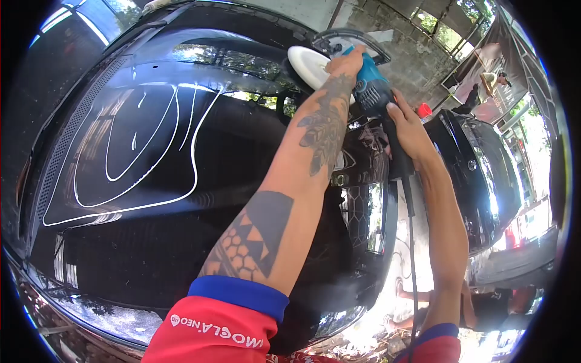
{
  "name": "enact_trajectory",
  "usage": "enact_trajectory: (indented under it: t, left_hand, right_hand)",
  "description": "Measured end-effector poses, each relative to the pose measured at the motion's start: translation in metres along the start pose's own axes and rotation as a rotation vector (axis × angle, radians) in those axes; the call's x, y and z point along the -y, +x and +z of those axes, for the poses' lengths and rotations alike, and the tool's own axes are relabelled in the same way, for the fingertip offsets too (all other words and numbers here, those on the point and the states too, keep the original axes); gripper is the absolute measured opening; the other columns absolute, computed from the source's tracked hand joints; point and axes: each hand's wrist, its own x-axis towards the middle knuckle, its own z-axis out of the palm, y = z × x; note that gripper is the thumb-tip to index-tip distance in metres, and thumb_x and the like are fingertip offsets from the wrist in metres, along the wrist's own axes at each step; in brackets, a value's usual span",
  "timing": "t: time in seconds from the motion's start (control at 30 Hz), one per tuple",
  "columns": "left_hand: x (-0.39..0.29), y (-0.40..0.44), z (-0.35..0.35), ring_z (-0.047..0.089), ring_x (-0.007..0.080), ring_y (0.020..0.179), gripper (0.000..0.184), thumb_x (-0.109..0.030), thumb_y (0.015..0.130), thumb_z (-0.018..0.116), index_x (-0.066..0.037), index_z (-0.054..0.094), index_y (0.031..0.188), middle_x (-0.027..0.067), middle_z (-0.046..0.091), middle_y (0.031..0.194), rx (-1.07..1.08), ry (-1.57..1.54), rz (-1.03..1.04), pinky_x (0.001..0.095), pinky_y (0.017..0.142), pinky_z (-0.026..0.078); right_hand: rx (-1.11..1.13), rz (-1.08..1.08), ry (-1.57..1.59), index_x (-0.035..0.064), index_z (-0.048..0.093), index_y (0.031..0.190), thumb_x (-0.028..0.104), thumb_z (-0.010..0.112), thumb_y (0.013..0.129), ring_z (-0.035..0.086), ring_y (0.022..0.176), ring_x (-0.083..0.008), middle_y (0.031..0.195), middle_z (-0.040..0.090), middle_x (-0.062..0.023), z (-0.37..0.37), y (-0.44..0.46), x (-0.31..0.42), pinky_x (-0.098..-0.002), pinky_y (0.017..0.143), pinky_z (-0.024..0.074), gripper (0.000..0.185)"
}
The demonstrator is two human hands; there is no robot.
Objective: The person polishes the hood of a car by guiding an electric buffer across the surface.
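Note:
Both my hands hold a blue and black car polisher (370, 85), raised over the far edge of a glossy black car hood (242, 163). My left hand (350, 63) is closed around the front part, near the polisher's head. Further back, my right hand (410, 128) grips the black rear handle. The round white polishing pad (311, 65) is tilted up on its side; whether its lower edge touches the car I cannot tell. Looping lines of white polish (194, 151) lie on the left part of the hood. A black power cord (413, 254) hangs from the handle.
Another dark car (475, 166) stands at the right. One person (493, 81) is at the upper right, another (499, 308) at the lower right. A small red object (424, 110) shows beyond my right hand. A grey block wall (417, 57) rises behind.

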Motion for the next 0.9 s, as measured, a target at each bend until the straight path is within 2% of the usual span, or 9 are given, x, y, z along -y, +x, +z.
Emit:
enact_trajectory:
  t: [0.1, 0.17, 0.23, 0.27, 0.57, 0.63, 0.67, 0.77, 0.9]
  left_hand:
    - [-0.023, -0.018, -0.035, 0.069, 0.0307, 0.091, 0.076, -0.045, 0.078, 0.071, 0.009, 0.054, 0.129, 0.0220, 0.062, 0.119, 0.005, -0.029, 0.024, 0.0482, 0.081, 0.056]
    - [-0.032, -0.013, -0.052, 0.069, 0.0298, 0.087, 0.071, -0.043, 0.080, 0.071, 0.007, 0.055, 0.127, 0.0209, 0.063, 0.116, 0.007, -0.106, 0.033, 0.0479, 0.078, 0.057]
    - [-0.043, -0.006, -0.073, 0.062, 0.0343, 0.119, 0.087, -0.060, 0.071, 0.069, 0.007, 0.063, 0.127, 0.0239, 0.061, 0.134, -0.068, -0.016, 0.024, 0.0402, 0.100, 0.046]
    - [-0.050, -0.002, -0.083, 0.062, 0.0343, 0.119, 0.087, -0.060, 0.071, 0.069, 0.007, 0.063, 0.127, 0.0239, 0.061, 0.134, -0.074, -0.020, 0.035, 0.0402, 0.100, 0.046]
    - [-0.096, 0.070, -0.177, 0.067, 0.0266, 0.097, 0.070, -0.048, 0.075, 0.075, 0.007, 0.067, 0.117, 0.0183, 0.067, 0.119, -0.033, -0.203, 0.148, 0.0407, 0.087, 0.053]
    - [-0.111, 0.070, -0.201, 0.070, 0.0294, 0.090, 0.064, -0.049, 0.083, 0.066, 0.003, 0.062, 0.120, 0.0187, 0.069, 0.112, 0.018, -0.174, 0.169, 0.0484, 0.085, 0.055]
    - [-0.116, 0.066, -0.211, 0.071, 0.0309, 0.086, 0.061, -0.050, 0.087, 0.061, 0.000, 0.059, 0.121, 0.0190, 0.069, 0.108, 0.044, -0.162, 0.175, 0.0523, 0.084, 0.057]
    - [-0.126, 0.035, -0.236, 0.070, 0.0304, 0.088, 0.064, -0.051, 0.088, 0.061, 0.002, 0.059, 0.123, 0.0199, 0.068, 0.111, 0.075, -0.153, 0.222, 0.0495, 0.085, 0.056]
    - [-0.132, -0.075, -0.254, 0.069, 0.0297, 0.091, 0.067, -0.053, 0.089, 0.061, 0.004, 0.059, 0.125, 0.0211, 0.067, 0.115, 0.043, -0.089, 0.361, 0.0458, 0.086, 0.056]
  right_hand:
    - [0.011, 0.015, 0.033, 0.0207, 0.035, 0.155, 0.031, 0.049, 0.103, 0.057, 0.059, -0.0164, 0.096, 0.060, -0.0118, 0.019, 0.010, 0.017, -0.0317, 0.047, 0.0515, 0.055]
    - [0.052, -0.009, 0.025, 0.0209, 0.033, 0.156, 0.034, 0.049, 0.103, 0.056, 0.056, -0.0148, 0.091, 0.058, -0.0094, 0.030, 0.011, 0.033, -0.0301, 0.046, 0.0506, 0.058]
    - [0.094, -0.042, 0.020, 0.0212, 0.030, 0.158, 0.036, 0.049, 0.103, 0.054, 0.054, -0.0132, 0.087, 0.056, -0.0071, 0.042, 0.016, 0.044, -0.0286, 0.046, 0.0496, 0.061]
    - [0.102, -0.057, 0.044, 0.0207, 0.028, 0.158, 0.037, 0.049, 0.103, 0.054, 0.054, -0.0134, 0.086, 0.056, -0.0073, 0.049, 0.022, 0.047, -0.0288, 0.045, 0.0497, 0.062]
    - [0.213, -0.135, 0.086, 0.0251, 0.022, 0.160, 0.039, 0.049, 0.102, 0.053, 0.049, -0.0153, 0.075, 0.053, -0.0077, 0.109, 0.057, 0.102, -0.0305, 0.044, 0.0494, 0.065]
    - [0.239, -0.161, 0.068, 0.0258, 0.022, 0.160, 0.040, 0.049, 0.102, 0.053, 0.049, -0.0155, 0.074, 0.053, -0.0079, 0.120, 0.064, 0.115, -0.0308, 0.044, 0.0495, 0.065]
    - [0.273, -0.187, 0.078, 0.0261, 0.022, 0.160, 0.040, 0.050, 0.102, 0.054, 0.050, -0.0156, 0.073, 0.053, -0.0078, 0.124, 0.067, 0.121, -0.0311, 0.045, 0.0498, 0.066]
    - [0.350, -0.204, 0.076, 0.0272, 0.021, 0.160, 0.041, 0.050, 0.102, 0.057, 0.051, -0.0159, 0.072, 0.053, -0.0076, 0.132, 0.080, 0.134, -0.0322, 0.047, 0.0512, 0.067]
    - [0.479, -0.232, -0.008, 0.0219, 0.030, 0.157, 0.038, 0.048, 0.102, 0.059, 0.057, -0.0173, 0.083, 0.057, -0.0098, 0.136, 0.102, 0.152, -0.0322, 0.048, 0.0529, 0.060]
